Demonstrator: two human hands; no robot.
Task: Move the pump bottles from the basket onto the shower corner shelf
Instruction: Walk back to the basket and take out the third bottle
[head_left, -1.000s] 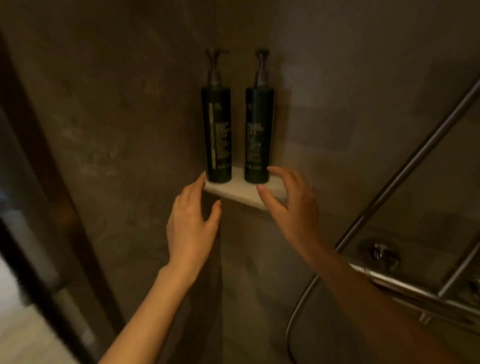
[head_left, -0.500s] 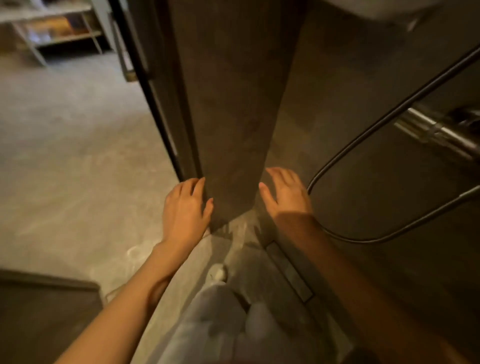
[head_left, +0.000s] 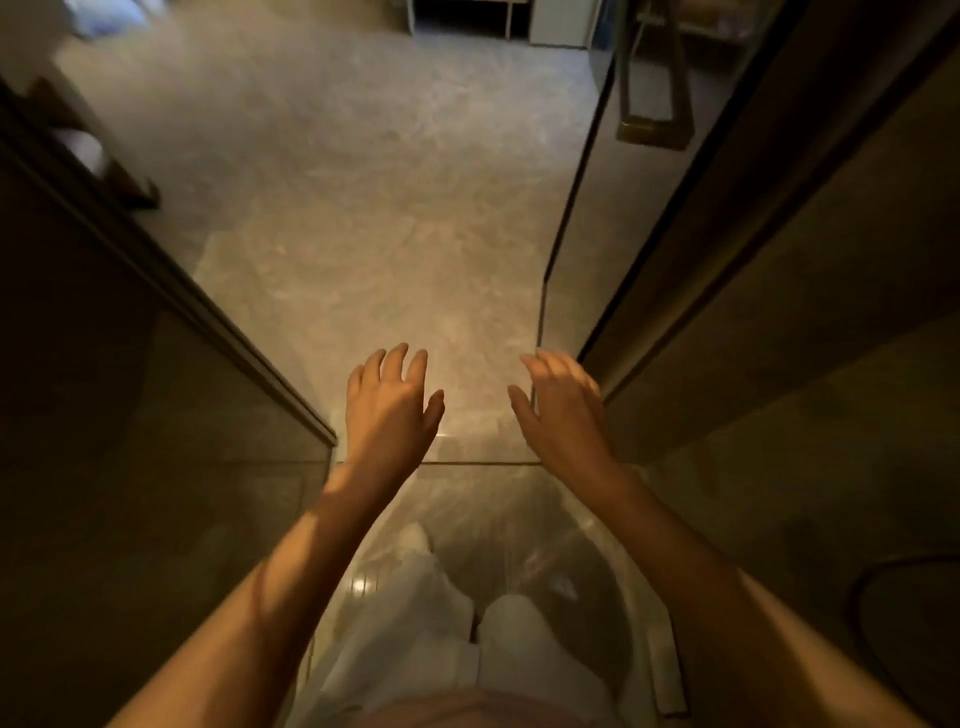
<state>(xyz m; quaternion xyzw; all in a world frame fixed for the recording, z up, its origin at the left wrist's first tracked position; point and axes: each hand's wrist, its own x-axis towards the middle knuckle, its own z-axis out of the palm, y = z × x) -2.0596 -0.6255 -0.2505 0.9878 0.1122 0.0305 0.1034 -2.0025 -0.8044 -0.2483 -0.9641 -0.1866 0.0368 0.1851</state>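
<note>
My left hand (head_left: 390, 402) and my right hand (head_left: 563, 408) are stretched out in front of me at about the same height, fingers apart and holding nothing. Both hang over the threshold (head_left: 478, 461) between the shower floor and the room's floor. No pump bottle, basket or corner shelf shows in this view. My legs in white trousers (head_left: 441, 623) are below the hands.
A dark wall (head_left: 130, 415) rises on the left and a glass door with a dark frame (head_left: 649, 270) on the right, leaving a narrow opening. Beyond it spreads a pale marbled floor (head_left: 363, 182). A brass door handle (head_left: 654, 124) and furniture legs (head_left: 509, 21) stand at the back.
The view has swung away from the corner shelf with its two dark bottles, down and round to the shower doorway. Both hands have left the shelf and stay empty.
</note>
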